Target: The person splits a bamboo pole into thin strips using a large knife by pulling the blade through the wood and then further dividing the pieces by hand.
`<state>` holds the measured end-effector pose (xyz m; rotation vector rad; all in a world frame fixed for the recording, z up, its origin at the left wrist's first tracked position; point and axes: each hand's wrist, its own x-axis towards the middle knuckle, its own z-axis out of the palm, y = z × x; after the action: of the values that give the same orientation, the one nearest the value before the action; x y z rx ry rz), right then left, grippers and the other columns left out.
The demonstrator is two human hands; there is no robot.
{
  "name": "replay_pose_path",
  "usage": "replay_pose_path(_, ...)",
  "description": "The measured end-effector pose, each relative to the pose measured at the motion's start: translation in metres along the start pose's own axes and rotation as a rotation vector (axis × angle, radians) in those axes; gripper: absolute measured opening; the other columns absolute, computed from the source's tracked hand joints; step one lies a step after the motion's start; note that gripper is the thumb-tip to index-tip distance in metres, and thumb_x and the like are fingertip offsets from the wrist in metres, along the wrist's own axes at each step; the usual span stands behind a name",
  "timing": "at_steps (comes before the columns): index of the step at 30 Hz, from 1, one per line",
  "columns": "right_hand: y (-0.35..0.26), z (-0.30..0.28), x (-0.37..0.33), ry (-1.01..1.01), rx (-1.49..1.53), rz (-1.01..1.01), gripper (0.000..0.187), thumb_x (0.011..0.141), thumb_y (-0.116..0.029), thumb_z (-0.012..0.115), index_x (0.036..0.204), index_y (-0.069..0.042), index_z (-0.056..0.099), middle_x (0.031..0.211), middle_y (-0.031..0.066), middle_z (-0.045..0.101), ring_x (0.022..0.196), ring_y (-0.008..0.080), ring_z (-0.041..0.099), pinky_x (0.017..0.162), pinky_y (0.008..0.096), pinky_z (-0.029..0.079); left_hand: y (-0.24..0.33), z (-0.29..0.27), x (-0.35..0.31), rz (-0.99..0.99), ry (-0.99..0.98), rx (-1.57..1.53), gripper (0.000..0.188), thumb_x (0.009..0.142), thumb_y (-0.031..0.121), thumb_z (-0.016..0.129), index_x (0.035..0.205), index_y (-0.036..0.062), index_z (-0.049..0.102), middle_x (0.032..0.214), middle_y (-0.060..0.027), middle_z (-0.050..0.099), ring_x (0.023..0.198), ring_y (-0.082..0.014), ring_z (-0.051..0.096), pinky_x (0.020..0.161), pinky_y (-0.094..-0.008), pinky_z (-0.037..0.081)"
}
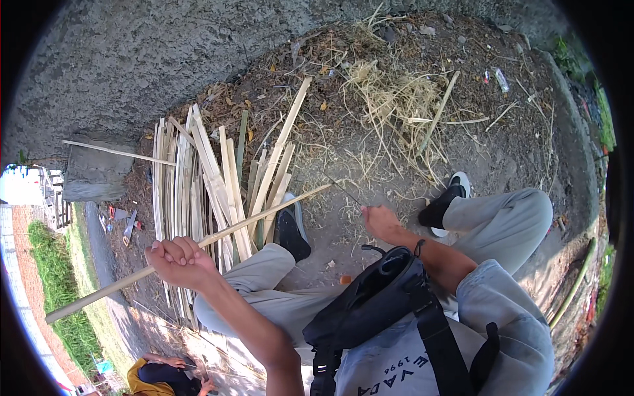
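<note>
My left hand (181,261) is closed around a long, pale bamboo strip (264,212), which slants from the lower left up toward the middle. In my right hand (381,222) is a thin-bladed knife (348,194); its handle is hidden in my fist. The blade points up and left, its tip close to the strip's far end; whether they touch I cannot tell. Beneath the strip, by my left shoe (292,231), lies a pile of split bamboo strips (211,168). A heap of curly bamboo shavings (389,92) covers the dirt farther off.
A rough grey wall (152,53) runs along the far left. One thin strip (119,152) lies across a concrete block (99,175). Hand tools (129,228) lie near the pile. A co-worker in yellow (158,376) is at the lower left. My black bag (370,297) hangs before me.
</note>
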<state>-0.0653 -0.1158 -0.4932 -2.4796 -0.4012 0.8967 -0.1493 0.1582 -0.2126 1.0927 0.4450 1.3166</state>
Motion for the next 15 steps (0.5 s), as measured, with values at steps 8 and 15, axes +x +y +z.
replay_pose_path(8,0.019,0.022,0.006,0.005,-0.028,0.025,0.049,0.099,-0.037,0.033,0.097,-0.002,0.066,0.098,0.0263,0.064,0.090,0.0428,0.063,0.082,0.0516,0.050,0.002,0.008,-0.005,-0.004,-0.014,0.018,0.036,0.091,0.012,0.043,0.059,0.0163,0.027,0.045,0.0040,0.024,0.034,-0.0056,0.019,0.030,-0.0225,0.015)
replay_pose_path(15,0.018,0.019,0.009,-0.043,-0.010,0.085,0.050,0.099,-0.036,0.033,0.096,0.000,0.067,0.100,0.0279,0.063,0.094,0.0425,0.062,0.082,0.0503,0.051,-0.001,0.006,-0.006,-0.003,0.048,0.037,0.031,0.094,0.017,0.042,0.065,0.0150,0.031,0.045,0.0043,0.023,0.033,-0.0050,0.020,0.030,-0.0217,0.015)
